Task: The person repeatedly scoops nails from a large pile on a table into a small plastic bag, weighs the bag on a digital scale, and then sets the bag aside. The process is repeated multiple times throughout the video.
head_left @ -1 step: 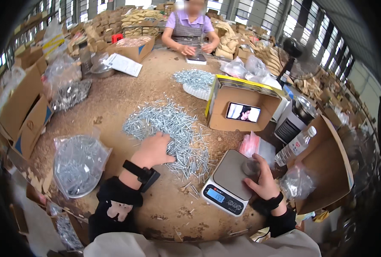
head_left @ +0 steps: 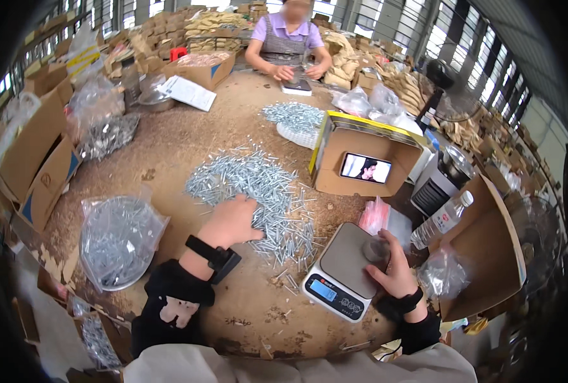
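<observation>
A heap of silvery screws or nails [head_left: 252,179] lies spread on the worn brown tabletop. My left hand [head_left: 231,223] rests at the heap's near edge, thumb and fingers apart, fingertips partly among the pieces. To the right, a kitchen-type digital scale [head_left: 341,271] with a grey plate and lit blue display sits near the front edge. My right hand [head_left: 395,268] is at the right side of its plate, thumb and fingers around a small clear round cup [head_left: 376,249] standing on it. What is inside the cup is hard to make out.
A clear bag of screws [head_left: 119,239] lies at left. An open carton [head_left: 331,156] holds a phone [head_left: 365,168]; nearby are pink-edged plastic bags [head_left: 376,216], a water bottle [head_left: 442,220] and another carton [head_left: 488,255]. Across the table a person [head_left: 290,45] works beside a smaller screw pile [head_left: 291,117].
The whole view has shifted slightly. The reading on the scale's display looks different. Both hands stay in nearly the same places.
</observation>
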`<action>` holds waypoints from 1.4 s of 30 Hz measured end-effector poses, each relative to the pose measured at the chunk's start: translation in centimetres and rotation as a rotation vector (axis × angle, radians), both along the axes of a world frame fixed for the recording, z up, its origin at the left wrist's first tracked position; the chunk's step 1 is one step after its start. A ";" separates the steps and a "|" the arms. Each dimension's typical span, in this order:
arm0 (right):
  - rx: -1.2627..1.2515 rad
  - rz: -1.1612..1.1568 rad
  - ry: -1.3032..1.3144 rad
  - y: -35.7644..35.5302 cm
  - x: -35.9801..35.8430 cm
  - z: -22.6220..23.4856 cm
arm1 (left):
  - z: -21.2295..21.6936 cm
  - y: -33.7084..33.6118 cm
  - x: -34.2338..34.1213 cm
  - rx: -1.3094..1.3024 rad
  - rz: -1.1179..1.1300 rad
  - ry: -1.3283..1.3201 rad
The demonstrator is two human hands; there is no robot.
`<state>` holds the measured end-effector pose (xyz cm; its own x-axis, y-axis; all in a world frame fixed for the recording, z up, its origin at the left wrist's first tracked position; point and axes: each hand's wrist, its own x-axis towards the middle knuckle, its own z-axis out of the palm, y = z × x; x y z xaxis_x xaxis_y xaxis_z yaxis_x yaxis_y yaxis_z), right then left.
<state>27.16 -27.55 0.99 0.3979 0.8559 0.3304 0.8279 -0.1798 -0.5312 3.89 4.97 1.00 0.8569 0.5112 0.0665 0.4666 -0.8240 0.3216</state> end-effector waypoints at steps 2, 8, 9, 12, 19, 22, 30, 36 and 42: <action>0.027 0.009 0.027 0.4 0.2 0.0 | -1.4 0.1 0.0 0.074 0.028 -0.030; 0.054 -0.035 0.076 0.8 0.0 0.2 | -2.7 0.2 0.6 0.265 0.032 -0.080; 0.070 -0.043 0.156 0.9 0.0 0.2 | -2.8 0.3 0.7 0.292 0.019 -0.075; 0.065 -0.054 0.169 0.2 -1.1 1.8 | -2.7 0.0 1.5 0.296 -0.004 0.012; 0.062 0.110 0.162 1.8 -3.4 6.2 | -0.2 0.7 0.0 0.175 -0.026 -0.164; 0.082 0.219 0.137 3.2 -4.6 6.9 | 2.6 0.1 -0.4 0.051 -0.136 -0.316; 0.077 0.343 0.146 6.0 -7.5 4.3 | 7.2 -6.9 0.5 -0.644 -0.377 -0.328; 0.167 0.354 0.374 6.5 -8.5 2.5 | 8.6 -10.7 1.3 -0.397 -0.536 -0.279; 0.221 0.297 0.161 6.1 -7.9 2.2 | 7.6 -10.4 1.7 -0.336 -0.589 -0.373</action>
